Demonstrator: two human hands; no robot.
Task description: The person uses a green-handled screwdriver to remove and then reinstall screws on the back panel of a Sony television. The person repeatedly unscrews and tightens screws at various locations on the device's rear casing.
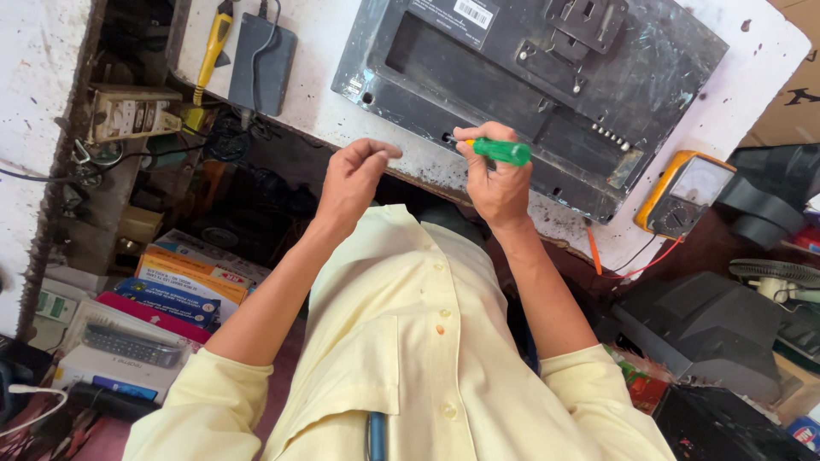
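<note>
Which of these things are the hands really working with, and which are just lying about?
In use:
right hand holding the green-handled screwdriver
black back panel the screwdriver tip meets
left hand, pinched, holding nothing visible

Lying about:
yellow multimeter
yellow-handled tool
grey power adapter
stacked boxes

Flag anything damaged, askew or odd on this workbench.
The white bench top is chipped and grimy along its edge. The dark panel lies askew, scuffed. The right hand holds a green screwdriver against it.
</note>
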